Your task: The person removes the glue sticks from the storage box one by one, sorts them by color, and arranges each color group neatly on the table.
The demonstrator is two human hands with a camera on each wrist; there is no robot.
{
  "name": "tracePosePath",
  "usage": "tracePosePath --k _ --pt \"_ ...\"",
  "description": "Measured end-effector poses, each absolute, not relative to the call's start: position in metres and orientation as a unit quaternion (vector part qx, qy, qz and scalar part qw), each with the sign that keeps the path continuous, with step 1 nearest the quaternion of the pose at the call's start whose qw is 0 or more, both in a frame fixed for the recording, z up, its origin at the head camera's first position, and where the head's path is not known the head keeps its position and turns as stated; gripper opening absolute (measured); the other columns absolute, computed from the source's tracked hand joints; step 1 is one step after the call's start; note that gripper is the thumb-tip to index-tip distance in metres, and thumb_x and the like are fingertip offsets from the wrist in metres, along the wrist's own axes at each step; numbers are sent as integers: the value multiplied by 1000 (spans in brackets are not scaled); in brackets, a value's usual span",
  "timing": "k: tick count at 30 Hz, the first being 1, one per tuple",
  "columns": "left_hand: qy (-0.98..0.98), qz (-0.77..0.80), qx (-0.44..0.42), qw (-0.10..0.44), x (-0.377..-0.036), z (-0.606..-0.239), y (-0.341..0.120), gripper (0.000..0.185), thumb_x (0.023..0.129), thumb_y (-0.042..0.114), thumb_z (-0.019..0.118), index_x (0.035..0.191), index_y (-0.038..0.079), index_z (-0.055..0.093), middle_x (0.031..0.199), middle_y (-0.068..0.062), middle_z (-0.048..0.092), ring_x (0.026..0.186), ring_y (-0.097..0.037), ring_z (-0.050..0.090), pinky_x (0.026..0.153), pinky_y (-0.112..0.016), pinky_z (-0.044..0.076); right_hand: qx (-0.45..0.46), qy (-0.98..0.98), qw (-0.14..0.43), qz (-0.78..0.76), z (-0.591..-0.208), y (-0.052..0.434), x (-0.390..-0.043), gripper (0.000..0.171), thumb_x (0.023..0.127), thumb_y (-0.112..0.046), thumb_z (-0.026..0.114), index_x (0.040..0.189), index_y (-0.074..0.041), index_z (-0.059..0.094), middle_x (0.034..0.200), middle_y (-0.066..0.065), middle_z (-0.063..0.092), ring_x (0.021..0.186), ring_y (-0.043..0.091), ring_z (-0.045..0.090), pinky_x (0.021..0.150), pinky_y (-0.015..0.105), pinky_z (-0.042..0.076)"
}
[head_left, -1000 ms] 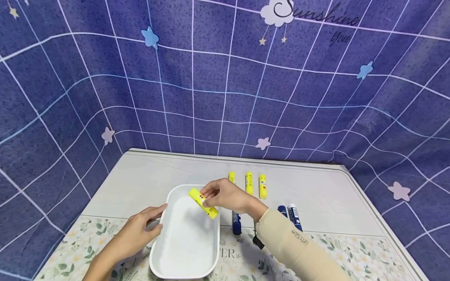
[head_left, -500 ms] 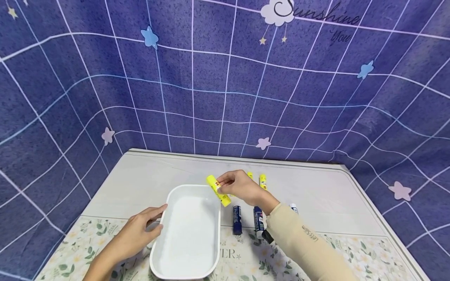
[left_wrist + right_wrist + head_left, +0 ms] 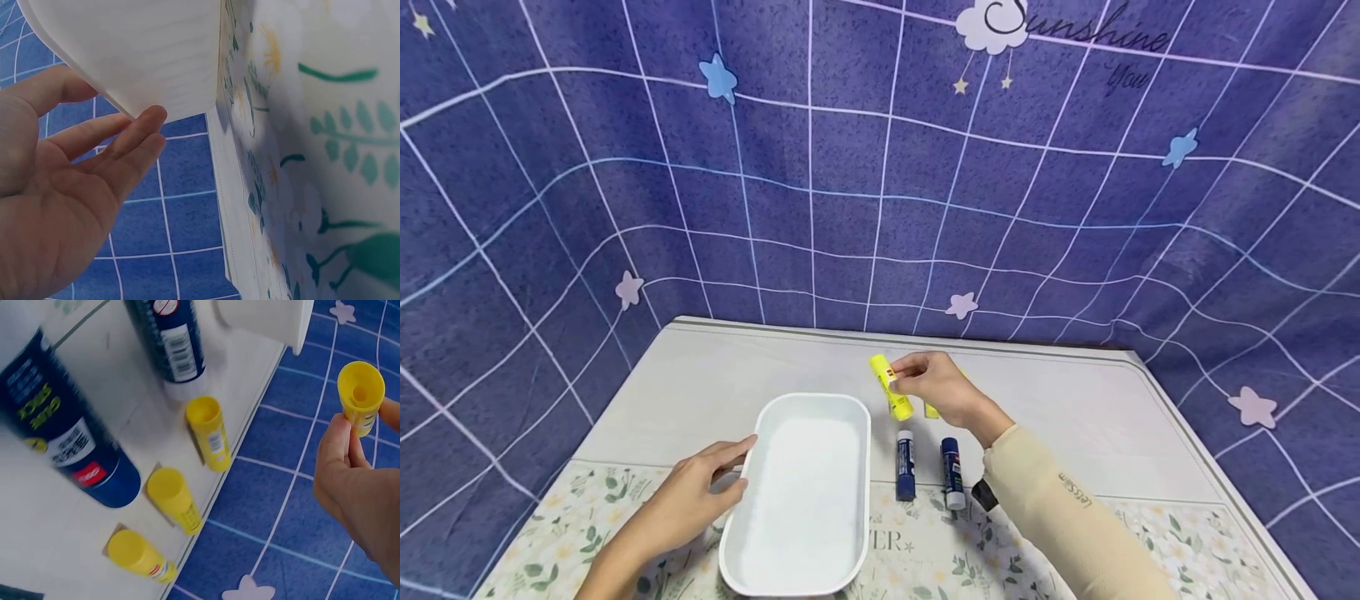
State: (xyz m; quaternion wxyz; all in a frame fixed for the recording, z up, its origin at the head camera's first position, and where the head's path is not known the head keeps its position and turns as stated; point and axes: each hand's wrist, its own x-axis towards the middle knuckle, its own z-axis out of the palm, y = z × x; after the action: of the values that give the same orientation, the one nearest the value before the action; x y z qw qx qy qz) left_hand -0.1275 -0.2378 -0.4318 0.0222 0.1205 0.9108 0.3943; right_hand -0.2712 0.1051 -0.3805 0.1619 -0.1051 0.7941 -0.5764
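My right hand (image 3: 938, 385) pinches a yellow glue stick (image 3: 887, 385) between thumb and fingers, tilted above the back of the table. In the right wrist view, that glue stick (image 3: 356, 412) shows its round end, and the hand (image 3: 356, 481) is at the right edge. Several other yellow glue sticks, one of them (image 3: 175, 500) in the middle of the row, lie below it. My left hand (image 3: 688, 492) touches the left rim of a white rectangular basin (image 3: 867, 492) with extended fingers. The left wrist view shows fingertips (image 3: 153, 119) right at the basin's rim (image 3: 81, 69).
Two blue glue sticks, a left one (image 3: 906, 479) and a right one (image 3: 952, 471), lie right of the basin. The right sleeve (image 3: 1060, 508) crosses the table's right side. A purple grid curtain (image 3: 880, 167) hangs behind the table's far edge.
My right hand has moved from over the basin to the right and back, carrying the yellow glue stick. The left hand stays at the rim.
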Motion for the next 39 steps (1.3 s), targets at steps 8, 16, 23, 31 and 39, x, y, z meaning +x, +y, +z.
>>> tracePosePath --k 8,16,23,31,39 --pt "909 397 128 13 -128 -434 -239 58 96 7 69 150 -1 50 140 -20 61 125 -38 65 102 -44 60 -86 795 130 -587 -386 122 -282 30 94 -1 69 123 6 66 116 16 64 101 20 63 89 24 58" --pt "909 396 129 16 -129 -433 -240 58 97 10 69 151 2 50 141 -18 61 127 -36 65 103 -43 60 -60 788 105 -604 -388 139 -294 33 94 -1 68 125 10 65 122 19 63 104 21 65 93 27 59" --pt "911 393 124 15 -129 -434 -240 58 96 10 69 151 2 51 140 -18 61 126 -36 65 103 -43 60 -38 786 87 -612 -388 161 -305 38 96 0 64 131 13 60 121 18 63 103 17 64 97 27 58" --pt "911 393 129 1 -129 -435 -240 57 96 8 69 150 1 52 140 -19 62 125 -36 66 102 -43 60 15 787 66 -613 -388 195 -318 45 97 -1 63 137 16 53 127 20 59 107 17 63 107 29 58" --pt "910 397 121 14 -128 -434 -240 58 96 9 70 151 1 51 142 -19 60 126 -37 65 102 -42 60 50 789 39 -611 -406 234 -324 44 96 1 62 133 22 50 118 18 60 90 6 64 86 16 61"
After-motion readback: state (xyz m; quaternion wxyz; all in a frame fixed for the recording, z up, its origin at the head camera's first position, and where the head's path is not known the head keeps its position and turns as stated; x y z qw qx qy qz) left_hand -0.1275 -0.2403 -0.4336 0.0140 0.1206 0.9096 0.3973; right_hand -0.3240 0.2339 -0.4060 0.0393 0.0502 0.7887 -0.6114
